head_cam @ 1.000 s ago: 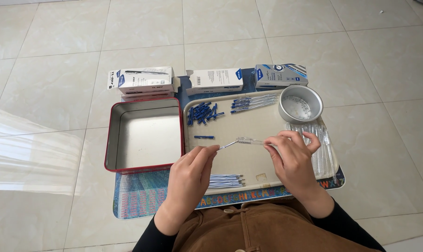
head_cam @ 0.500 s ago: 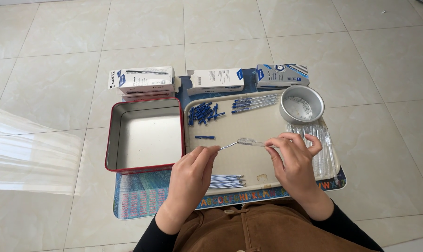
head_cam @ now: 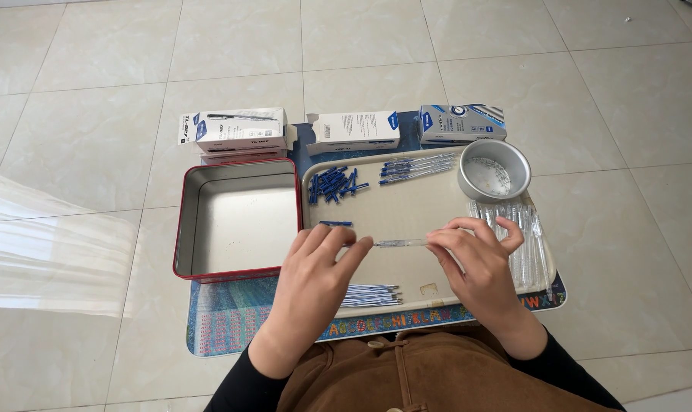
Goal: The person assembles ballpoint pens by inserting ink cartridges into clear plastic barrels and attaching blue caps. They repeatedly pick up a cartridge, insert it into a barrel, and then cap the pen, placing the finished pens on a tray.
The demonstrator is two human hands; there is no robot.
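Observation:
My left hand (head_cam: 312, 278) and my right hand (head_cam: 479, 263) hold the two ends of a clear pen barrel (head_cam: 399, 243) over a beige tray (head_cam: 407, 206). Both hands pinch it with the fingertips, level above the tray's middle. A single blue cap (head_cam: 335, 223) lies just above my left fingers. A pile of blue caps (head_cam: 332, 185) sits at the tray's far left. Blue refills (head_cam: 418, 166) lie along the far edge. Finished pens (head_cam: 369, 295) lie near the tray's front edge, partly behind my left hand.
An empty red-rimmed metal tin (head_cam: 239, 220) stands left of the tray. A round metal bowl (head_cam: 493, 169) and a heap of clear barrels (head_cam: 518, 236) sit at the right. Three white and blue boxes (head_cam: 354, 130) line the back. A colourful mat (head_cam: 231, 324) lies underneath on the tiled floor.
The barrel between my hands has levelled out and dropped slightly toward the tray. My hands have barely moved.

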